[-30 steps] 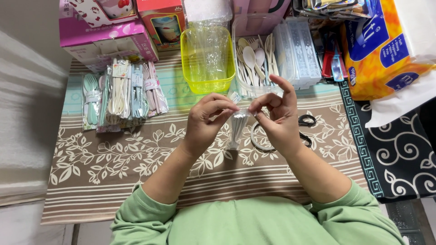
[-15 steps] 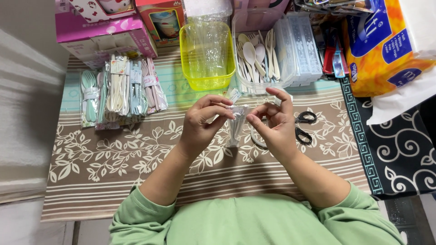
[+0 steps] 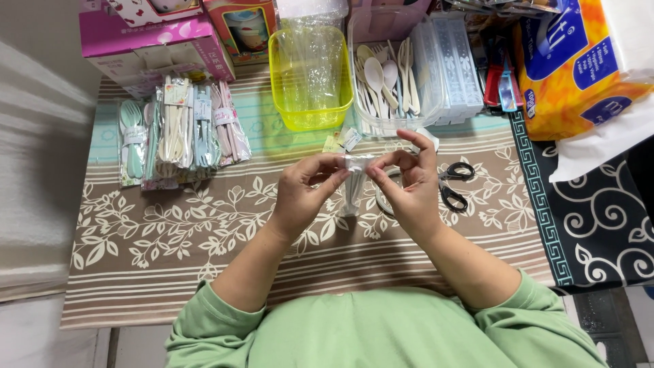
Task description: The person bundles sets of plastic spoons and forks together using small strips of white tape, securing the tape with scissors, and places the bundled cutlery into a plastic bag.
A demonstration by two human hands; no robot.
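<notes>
Meanwhile, pinched clear packet [image 3: 354, 178] at its top between left hand [image 3: 300, 194] and right hand [image 3: 409, 187]; drawn slightly nearer than before, scissors [image 3: 453, 184] just right of grip.

Hands drop slightly, grip shifts on packet top

Left hand [image 3: 303, 191] and right hand [image 3: 409, 180] sit lower over the leaf-patterned brown mat [image 3: 170, 225] than 1 s ago. Right index finger, raised earlier, now curls lower; both pinch the small clear plastic cutlery packet [image 3: 355, 178] at its top edge.
</notes>
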